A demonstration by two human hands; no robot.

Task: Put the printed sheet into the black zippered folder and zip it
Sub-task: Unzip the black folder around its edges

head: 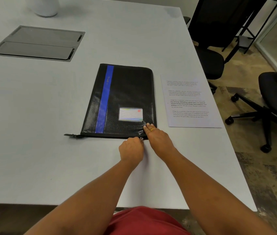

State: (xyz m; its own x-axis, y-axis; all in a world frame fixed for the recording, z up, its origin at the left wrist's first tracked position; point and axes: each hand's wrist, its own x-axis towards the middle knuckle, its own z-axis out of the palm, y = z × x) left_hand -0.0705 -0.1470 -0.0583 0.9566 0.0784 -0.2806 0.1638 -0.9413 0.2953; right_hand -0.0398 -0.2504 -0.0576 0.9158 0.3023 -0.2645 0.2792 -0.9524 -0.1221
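The black zippered folder (127, 92) lies flat on the grey table (66, 158), with a blue stripe down its left side and a label pocket low on the right. The printed sheet (190, 102) lies on the table just right of it, apart from the folder. My left hand (131, 150) is closed at the folder's near edge, fingers pinched on the small metal zipper pull (141, 138) near the right corner. My right hand (158, 136) rests with its fingertips pressing the folder's near right corner; a ring shows on one finger. A zipper tail (72, 135) sticks out at the near left corner.
A recessed grey cable hatch (37, 43) sits in the table at far left. The base of a white object (45, 7) stands at the far edge. Black office chairs (269, 99) stand on the floor right of the table, whose right edge runs close to the sheet.
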